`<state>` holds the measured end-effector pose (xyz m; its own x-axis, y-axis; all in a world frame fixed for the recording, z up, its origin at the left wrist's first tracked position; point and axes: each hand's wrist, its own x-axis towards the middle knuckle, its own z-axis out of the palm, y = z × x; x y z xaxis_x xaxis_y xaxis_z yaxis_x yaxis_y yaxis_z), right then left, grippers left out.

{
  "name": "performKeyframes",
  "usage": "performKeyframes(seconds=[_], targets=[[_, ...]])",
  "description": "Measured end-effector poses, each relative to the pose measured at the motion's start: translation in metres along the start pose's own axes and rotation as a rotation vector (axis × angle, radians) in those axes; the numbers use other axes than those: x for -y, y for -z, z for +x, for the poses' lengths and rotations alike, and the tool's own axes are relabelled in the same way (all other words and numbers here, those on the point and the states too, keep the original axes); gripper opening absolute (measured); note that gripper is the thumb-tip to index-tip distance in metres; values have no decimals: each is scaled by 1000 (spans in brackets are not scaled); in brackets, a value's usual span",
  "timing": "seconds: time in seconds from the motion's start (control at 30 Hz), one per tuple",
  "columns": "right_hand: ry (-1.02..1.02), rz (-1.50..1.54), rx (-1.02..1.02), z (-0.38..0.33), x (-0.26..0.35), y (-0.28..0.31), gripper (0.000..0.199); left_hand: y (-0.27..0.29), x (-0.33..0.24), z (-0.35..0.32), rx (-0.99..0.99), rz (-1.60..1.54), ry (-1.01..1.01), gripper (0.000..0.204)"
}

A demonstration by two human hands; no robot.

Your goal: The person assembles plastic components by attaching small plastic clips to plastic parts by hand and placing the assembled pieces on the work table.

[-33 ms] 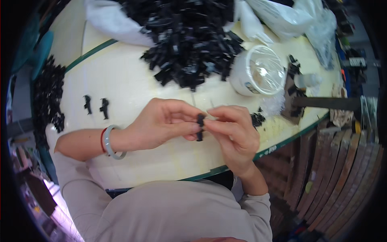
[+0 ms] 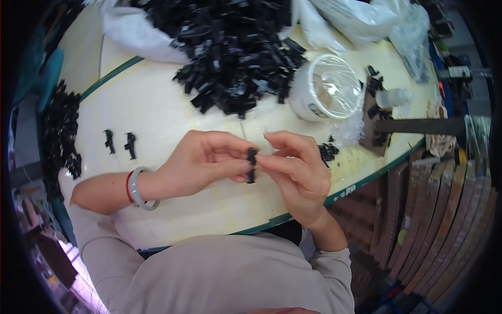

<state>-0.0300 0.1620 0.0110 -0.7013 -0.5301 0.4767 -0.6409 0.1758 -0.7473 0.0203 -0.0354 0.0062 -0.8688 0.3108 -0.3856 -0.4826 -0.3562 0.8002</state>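
A small, narrow black plastic part (image 2: 251, 166) stands roughly upright between my hands, above the near middle of the table. My left hand (image 2: 206, 161) is closed on it, pinching it between thumb and fingers. My right hand (image 2: 298, 170) meets the part from the other side with its fingertips, its index finger raised apart. Whatever lies behind the fingertips is hidden. To the left, two similar black parts lie side by side on the table, one black part (image 2: 109, 141) left of another black part (image 2: 130, 145).
A large heap of black pieces (image 2: 235, 63) spills from a white sack (image 2: 138, 36). Right of it stands a white bucket (image 2: 303, 94) with clear plastic. Another black pile (image 2: 60, 131) lines the left edge. A clear bottle (image 2: 392, 98) and a dark metal bar (image 2: 418, 126) lie right.
The whole view has shifted slightly, so things sit a little further left. My right index finger has lifted a little from the black part; my left hand keeps its pinch.
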Motion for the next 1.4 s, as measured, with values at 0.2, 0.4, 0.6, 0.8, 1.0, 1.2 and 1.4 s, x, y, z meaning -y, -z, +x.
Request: performKeyframes(seconds=[0.2, 0.4, 0.6, 0.8, 1.0, 1.2, 1.4], targets=[[-186, -472, -180, -15, -15, 61, 27, 29, -15, -27, -288, 448, -16, 26], [-155, -544, 58, -6, -38, 85, 18, 54, -26, -73, -672, 625, -45, 26], [-166, -559, 138, -2, -35, 79, 14, 44, -39, -85, -790, 994, -157, 24], [-432, 156, -102, -17, -16, 85, 10, 22, -64, -40, -536, 1415, -597, 28], [-702, 1153, -283, -37, -21, 68, 19, 22, -57, 10, -348, 1606, -769, 31], [-677, 1203, -267, -49, -22, 56, 21, 16, -37, 1, -192, 1529, -828, 23], [-698, 896, -390, -41, -7, 41, 17, 12, -13, -8, -89, 1445, -802, 21]])
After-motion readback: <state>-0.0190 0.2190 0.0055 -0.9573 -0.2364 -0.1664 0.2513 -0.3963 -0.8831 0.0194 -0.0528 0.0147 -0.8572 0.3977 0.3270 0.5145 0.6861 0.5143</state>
